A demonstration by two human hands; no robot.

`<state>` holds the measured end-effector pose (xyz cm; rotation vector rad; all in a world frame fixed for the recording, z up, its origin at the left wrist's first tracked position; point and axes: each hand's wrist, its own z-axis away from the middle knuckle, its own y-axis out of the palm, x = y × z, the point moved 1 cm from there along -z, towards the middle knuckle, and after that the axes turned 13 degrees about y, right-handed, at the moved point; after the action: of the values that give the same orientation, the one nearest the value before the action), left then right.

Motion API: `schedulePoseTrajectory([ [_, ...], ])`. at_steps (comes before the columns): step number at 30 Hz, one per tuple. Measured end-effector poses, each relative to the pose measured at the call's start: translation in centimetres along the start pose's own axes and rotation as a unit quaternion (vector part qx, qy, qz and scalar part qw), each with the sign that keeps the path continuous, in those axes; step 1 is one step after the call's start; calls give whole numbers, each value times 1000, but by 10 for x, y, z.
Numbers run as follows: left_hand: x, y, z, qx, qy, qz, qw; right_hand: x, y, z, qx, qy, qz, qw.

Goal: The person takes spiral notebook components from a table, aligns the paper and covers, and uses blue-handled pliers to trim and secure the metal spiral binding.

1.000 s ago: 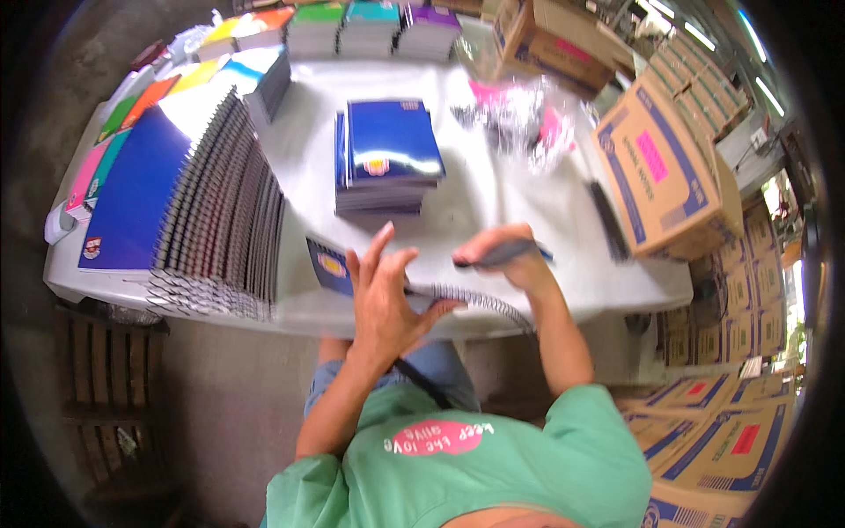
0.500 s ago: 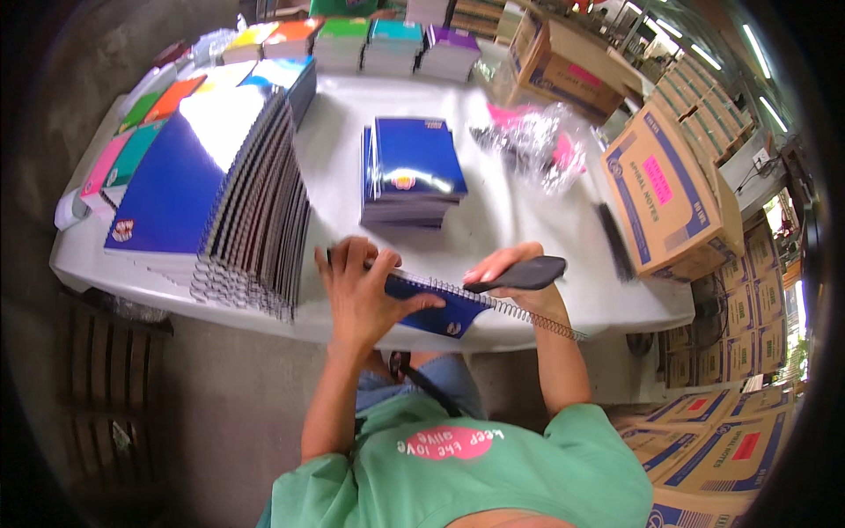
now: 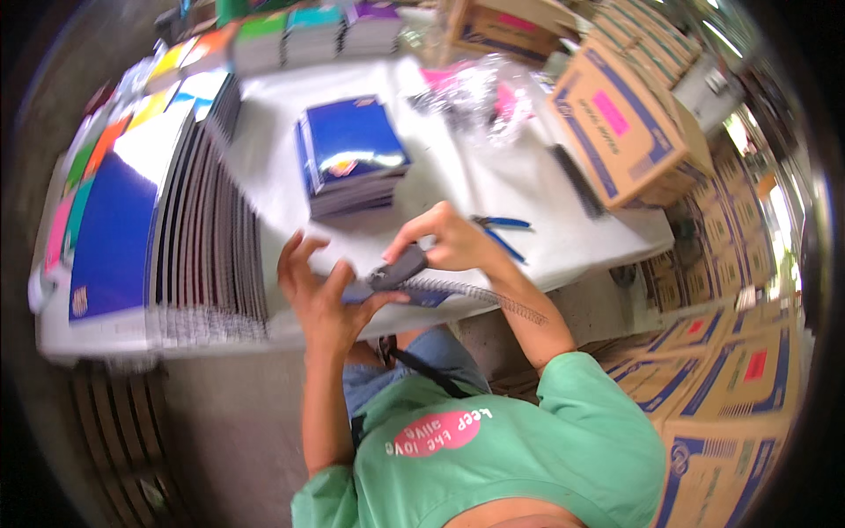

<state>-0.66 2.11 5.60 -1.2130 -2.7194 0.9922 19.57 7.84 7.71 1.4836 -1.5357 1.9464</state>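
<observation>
My left hand (image 3: 321,304) grips a blue notebook (image 3: 429,297) near the table's front edge, its thumb across the cover and its fingers apart over the far side. My right hand (image 3: 451,238) is closed round a dark handheld tool (image 3: 407,264). The tool's left end rests at the notebook's upper edge, close to my left thumb; whether it touches is blurred. A long dark spiral wire (image 3: 497,301) trails rightward from that edge, past the notebook and over my right forearm. Much of the notebook is hidden behind my hands.
Beyond my hands stands a stack of blue notebooks (image 3: 356,145). A taller spiral-bound stack (image 3: 114,238) fills the left side. Blue-handled pliers (image 3: 503,231), loose dark coils (image 3: 576,180), crumpled plastic (image 3: 488,101) and a carton (image 3: 612,132) lie to the right. More cartons (image 3: 722,387) stand beside me.
My right hand and the tool have moved left along the notebook's edge, toward my left hand. The view has shifted, and the pliers now show beside my right hand.
</observation>
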Motion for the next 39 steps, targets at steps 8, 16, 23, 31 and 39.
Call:
schedulePoseTrajectory([
  [8, 14, -1, 11, -11, -45, 35, 998, 3, 11, -4, -12, 25, -139, 990],
  [16, 28, 8, 22, -56, -83, 93, 991, 20, 18, -4, 10, -8, -278, 960],
  [23, 37, 10, 27, -82, -139, 155, 975, 25, 23, -19, 13, -37, -208, 977],
  [31, 36, 5, 21, -103, -228, 298, 921, 35, 34, -38, 43, -20, -103, 994],
  [39, 48, 15, 30, -64, -126, 220, 965, 29, 38, -61, 60, 16, -111, 992],
])
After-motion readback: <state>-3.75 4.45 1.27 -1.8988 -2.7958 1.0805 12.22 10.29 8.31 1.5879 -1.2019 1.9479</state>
